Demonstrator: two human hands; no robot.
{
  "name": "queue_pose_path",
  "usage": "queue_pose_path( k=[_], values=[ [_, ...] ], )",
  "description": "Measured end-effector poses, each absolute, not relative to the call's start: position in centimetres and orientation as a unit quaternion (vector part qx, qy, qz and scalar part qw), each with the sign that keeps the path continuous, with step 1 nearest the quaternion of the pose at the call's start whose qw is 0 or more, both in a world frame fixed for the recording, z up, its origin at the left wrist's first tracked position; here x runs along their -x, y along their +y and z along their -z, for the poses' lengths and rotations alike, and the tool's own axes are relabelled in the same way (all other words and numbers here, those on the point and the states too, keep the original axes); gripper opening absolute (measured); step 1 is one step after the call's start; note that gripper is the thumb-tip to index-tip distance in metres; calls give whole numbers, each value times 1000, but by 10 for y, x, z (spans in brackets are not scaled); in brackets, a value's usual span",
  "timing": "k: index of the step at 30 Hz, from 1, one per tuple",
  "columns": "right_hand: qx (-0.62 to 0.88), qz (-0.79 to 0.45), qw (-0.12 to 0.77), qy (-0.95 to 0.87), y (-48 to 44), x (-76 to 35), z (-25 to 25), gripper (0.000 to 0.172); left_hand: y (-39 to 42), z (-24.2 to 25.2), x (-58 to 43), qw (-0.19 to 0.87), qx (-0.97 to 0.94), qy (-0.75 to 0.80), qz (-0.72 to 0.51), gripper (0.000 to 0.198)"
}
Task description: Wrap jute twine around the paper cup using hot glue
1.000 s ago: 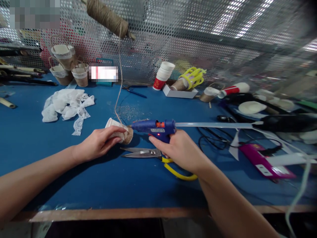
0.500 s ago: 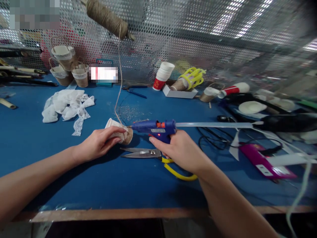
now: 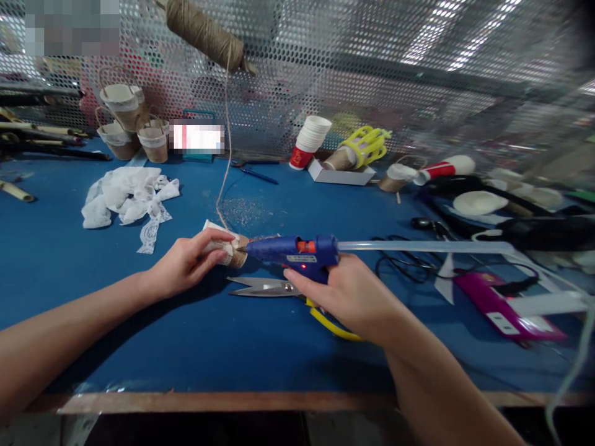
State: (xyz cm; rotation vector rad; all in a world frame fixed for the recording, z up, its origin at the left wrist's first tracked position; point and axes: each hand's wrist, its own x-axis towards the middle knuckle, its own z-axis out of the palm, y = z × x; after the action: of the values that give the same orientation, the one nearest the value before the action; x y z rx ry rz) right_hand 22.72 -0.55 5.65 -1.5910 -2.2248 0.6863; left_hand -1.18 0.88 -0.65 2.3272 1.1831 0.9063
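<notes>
At nine o'clock from the right hand [image 3: 360, 291] clasping a blue plastic glue gun [image 3: 311, 255], the left hand [image 3: 188, 263] pinches a twine-banded white paper cup [image 3: 237, 256], probably light, crushable, best gripped mid-wall.

Illegible print only, on glue gun [image 3: 297, 251] and red cup [image 3: 302, 157].

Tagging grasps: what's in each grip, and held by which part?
Left grip: the tilted cup, pinched by its side between thumb and fingers. Right grip: the blue glue gun, by its handle.
</notes>
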Motion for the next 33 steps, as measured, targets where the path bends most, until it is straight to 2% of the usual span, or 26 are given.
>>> queue_pose_path(
  k=[10, 16, 26, 33],
  values=[
    [545, -235, 150, -791, -7, -228, -56, 30, 9, 4, 10, 189, -827, 412, -333, 24],
    [595, -224, 151, -757, -4, -226, -56, 33, 7, 7, 11, 176, -831, 420, -319, 26],
    [583, -267, 173, -747, 3, -223, -53, 35, 6, 6, 10, 140, -855, 384, -321, 23],
    [571, -331, 186, -728, 8, -221, -53, 27, 6, 3, 8, 120, -862, 371, -323, 22]
  ],
)
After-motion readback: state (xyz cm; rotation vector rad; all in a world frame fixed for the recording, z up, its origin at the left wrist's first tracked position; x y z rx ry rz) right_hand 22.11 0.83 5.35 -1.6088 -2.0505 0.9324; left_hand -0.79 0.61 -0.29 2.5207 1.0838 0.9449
